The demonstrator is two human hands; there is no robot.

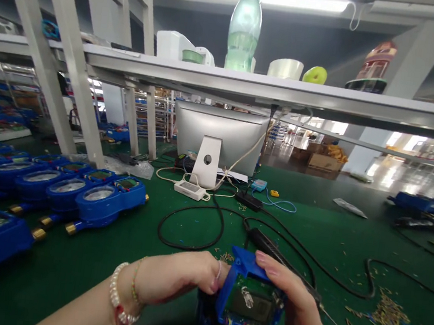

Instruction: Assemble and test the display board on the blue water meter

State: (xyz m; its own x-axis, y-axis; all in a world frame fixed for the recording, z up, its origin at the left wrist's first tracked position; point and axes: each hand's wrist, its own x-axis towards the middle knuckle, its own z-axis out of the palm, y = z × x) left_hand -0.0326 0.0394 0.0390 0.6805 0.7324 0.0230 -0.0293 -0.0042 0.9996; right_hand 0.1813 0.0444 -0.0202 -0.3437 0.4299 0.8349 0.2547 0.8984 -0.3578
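Low at the centre, just above the green tabletop (67, 265), both hands grip a blue case (244, 273) with a bare circuit board and coloured wires. The left hand (181, 278) curls against its left side; the right hand (296, 317) wraps its right side, fingertips on the top edge. Blue water meters (92, 197) lie in rows to the left, and small brass bits (389, 313) are scattered to the right.

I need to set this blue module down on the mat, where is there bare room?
Bare green mat lies between the blue meters and the left hand on the blue module, and behind the black cable toward the white packet. Crowded: cable loop by the monitor, brass bits on the right.
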